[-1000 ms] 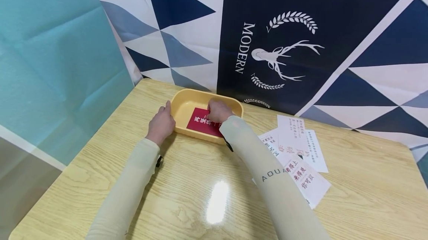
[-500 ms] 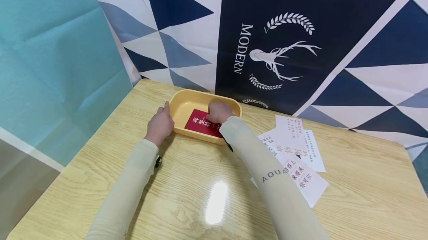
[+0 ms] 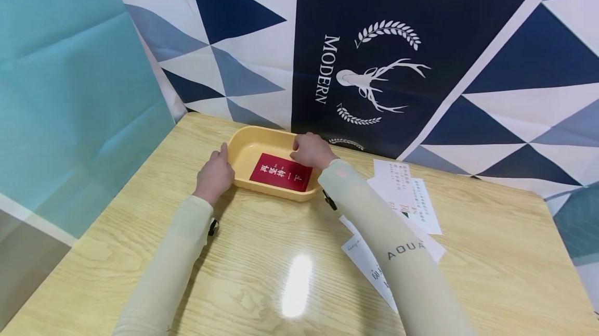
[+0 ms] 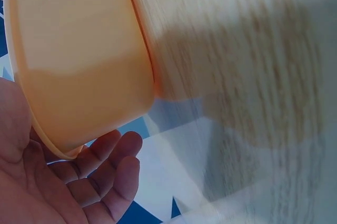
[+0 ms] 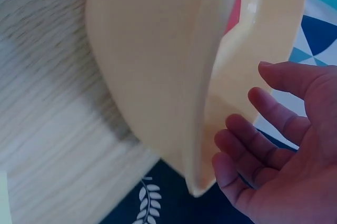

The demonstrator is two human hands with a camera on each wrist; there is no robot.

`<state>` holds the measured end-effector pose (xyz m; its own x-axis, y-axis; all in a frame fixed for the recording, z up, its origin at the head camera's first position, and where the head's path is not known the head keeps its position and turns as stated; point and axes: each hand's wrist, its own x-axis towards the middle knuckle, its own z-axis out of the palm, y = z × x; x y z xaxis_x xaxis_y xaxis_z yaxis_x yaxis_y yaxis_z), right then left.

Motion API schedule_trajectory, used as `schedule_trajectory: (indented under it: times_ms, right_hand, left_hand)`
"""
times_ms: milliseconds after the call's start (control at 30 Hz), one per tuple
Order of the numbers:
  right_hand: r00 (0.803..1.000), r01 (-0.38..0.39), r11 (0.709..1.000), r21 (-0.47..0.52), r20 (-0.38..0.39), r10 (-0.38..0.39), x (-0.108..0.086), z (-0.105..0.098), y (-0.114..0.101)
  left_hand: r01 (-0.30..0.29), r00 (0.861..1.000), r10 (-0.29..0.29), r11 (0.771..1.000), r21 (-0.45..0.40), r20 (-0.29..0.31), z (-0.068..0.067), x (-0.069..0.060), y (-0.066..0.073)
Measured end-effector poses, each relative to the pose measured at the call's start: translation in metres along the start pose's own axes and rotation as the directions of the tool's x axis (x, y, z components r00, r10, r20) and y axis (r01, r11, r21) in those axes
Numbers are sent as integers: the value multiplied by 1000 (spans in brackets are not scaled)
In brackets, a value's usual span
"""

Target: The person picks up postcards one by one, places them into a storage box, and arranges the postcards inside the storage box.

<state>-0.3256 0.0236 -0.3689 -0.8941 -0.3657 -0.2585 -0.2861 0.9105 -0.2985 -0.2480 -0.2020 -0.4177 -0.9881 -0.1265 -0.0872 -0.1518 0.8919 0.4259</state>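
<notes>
— Where's your red Chinese-text card [image 3: 282,172]?
— Flat inside the yellow plastic tray [image 3: 244,157]; white cards [image 3: 425,205] right of it.
— Your grip?
— Your left hand [image 3: 213,177] grasps the tray's left end; right hand [image 3: 313,150] released, fingers loose, at its right end.

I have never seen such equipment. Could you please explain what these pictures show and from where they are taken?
There is no machine here: a person works with two bare hands. The wide view comes from a camera on the head; the two close ones from cameras on the wrists. On the wooden table are a yellow tray, with a red card lying inside, and several pale printed sheets. The left hand holds the tray's left end. The right hand is at the right end, fingers loosely bent; contact is unclear.
</notes>
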Motion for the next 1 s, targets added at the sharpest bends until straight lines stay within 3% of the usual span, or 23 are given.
schedule_trajectory:
  times_ms: [300,600,800,1000]
  right_hand:
    - [995,52,998,-25,-85,-54,-28,-14,18]
    - [974,104,993,-62,-197,-115,-69,-31,53]
    - [970,106,994,-30,-218,-111,-99,-36,87]
    - [975,62,998,-8,-213,-63,-130,-32,119]
  left_hand:
    - [2,1000,-2,1000,-9,18,0,0,-3]
    - [1,1000,-1,1000,-12,20,-2,0,1]
    - [-1,999,2,1000,-27,34,-2,-1,2]
    - [1,999,0,1000,-29,40,-3,-3,1]
